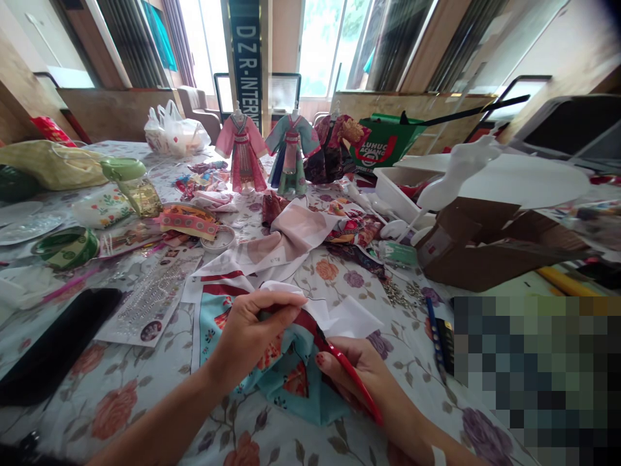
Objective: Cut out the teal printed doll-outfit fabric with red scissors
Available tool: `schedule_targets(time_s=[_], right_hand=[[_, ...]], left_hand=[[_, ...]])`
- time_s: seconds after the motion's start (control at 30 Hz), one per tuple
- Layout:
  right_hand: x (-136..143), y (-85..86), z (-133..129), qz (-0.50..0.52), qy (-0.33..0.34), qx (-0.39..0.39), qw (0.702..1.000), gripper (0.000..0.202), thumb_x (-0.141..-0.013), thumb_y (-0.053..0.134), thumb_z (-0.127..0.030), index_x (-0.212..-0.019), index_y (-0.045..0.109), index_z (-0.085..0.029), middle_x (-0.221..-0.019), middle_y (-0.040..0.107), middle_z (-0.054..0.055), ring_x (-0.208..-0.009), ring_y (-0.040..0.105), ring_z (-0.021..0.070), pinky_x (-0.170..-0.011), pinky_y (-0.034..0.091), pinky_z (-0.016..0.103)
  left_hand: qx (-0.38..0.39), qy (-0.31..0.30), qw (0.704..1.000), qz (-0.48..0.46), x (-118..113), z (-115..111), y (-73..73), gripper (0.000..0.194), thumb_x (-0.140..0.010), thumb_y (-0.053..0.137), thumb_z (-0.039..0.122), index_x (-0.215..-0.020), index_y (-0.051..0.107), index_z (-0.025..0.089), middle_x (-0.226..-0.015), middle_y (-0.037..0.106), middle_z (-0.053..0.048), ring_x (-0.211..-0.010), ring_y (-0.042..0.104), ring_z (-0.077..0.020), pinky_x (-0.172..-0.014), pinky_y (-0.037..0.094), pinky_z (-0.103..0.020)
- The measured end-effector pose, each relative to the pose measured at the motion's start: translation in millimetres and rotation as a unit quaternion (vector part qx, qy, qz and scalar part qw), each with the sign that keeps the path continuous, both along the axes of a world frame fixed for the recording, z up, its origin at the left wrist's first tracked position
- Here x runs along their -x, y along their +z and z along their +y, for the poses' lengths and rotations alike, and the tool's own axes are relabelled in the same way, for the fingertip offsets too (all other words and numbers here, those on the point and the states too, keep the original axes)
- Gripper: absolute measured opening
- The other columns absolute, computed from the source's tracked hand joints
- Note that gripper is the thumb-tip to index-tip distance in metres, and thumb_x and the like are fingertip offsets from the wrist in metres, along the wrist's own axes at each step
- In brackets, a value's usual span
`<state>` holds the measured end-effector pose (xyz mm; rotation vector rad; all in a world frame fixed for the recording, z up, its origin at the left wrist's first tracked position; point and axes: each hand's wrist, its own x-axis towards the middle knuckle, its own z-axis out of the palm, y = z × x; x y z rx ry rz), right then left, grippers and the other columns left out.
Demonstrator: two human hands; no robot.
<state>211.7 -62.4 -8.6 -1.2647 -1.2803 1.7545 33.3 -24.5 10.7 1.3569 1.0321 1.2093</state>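
Printed turquoise fabric [315, 404] with orange motifs and a dark red border lies bunched on the flowered tablecloth under both hands. My left hand [255, 323] pinches the dark red edge of this fabric between thumb and fingers. Closed around red-handled scissors [356, 382], my right hand [361, 366] is just right of the left one, and the dark blades point up-left at the fabric's edge. White and pale pink fabric [295, 233] spreads out behind the hands.
Small robes on stands [241, 152] rise at the back. A cardboard box [478, 243] and a white bin [400, 194] are at right. On the left lie a black case [58, 346], a bead sheet [150, 298] and green tape [65, 248]. Blue tweezers [435, 336] lie right.
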Motion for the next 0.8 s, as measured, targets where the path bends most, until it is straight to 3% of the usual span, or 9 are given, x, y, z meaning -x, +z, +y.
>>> schedule_targets(time_s=[0.2,0.33,0.6,0.8], right_hand=[[-2,-3.8,1,0.003,0.009,-0.015,1.0,0.054,-0.073,0.066,-0.063,-0.056,0.04,-0.019,-0.043,0.03,-0.009,-0.04,0.022,0.0049,-0.04,0.01,0.024],[-2,-5.4,1,0.008,0.007,-0.016,1.0,0.054,-0.073,0.066,-0.062,-0.056,0.04,-0.019,-0.043,0.03,-0.009,-0.04,0.023,0.0049,-0.04,0.01,0.025],[-2,-3.5,1,0.02,-0.003,-0.027,0.999,0.053,-0.074,0.066,-0.062,-0.055,0.043,-0.018,-0.041,0.034,-0.008,-0.039,0.023,0.0048,-0.04,0.011,0.025],[-2,-0.8,-1,0.024,-0.01,-0.033,0.999,0.053,-0.074,0.066,-0.061,-0.055,0.041,-0.018,-0.041,0.034,-0.008,-0.039,0.024,0.0044,-0.04,0.01,0.025]], left_hand=[[0.102,-0.044,0.986,-0.122,3,2,-8.2,0.015,-0.076,0.074,0.019,-0.088,0.078,0.026,-0.093,0.073,0.002,-0.084,0.064,-0.0089,-0.072,0.049,-0.01],[0.133,-0.054,0.976,-0.166,4,3,-10.5,0.014,-0.072,0.077,0.02,-0.085,0.078,0.025,-0.085,0.072,0.003,-0.076,0.061,-0.006,-0.065,0.047,-0.008],[0.295,-0.155,0.922,-0.197,17,10,0.1,0.015,-0.065,0.08,0.017,-0.08,0.078,0.019,-0.077,0.075,0.0,-0.067,0.065,-0.0081,-0.063,0.051,-0.013],[0.322,-0.174,0.899,-0.241,22,10,5.2,0.015,-0.063,0.081,0.018,-0.078,0.078,0.019,-0.071,0.076,0.0,-0.06,0.067,-0.0104,-0.059,0.054,-0.017]])
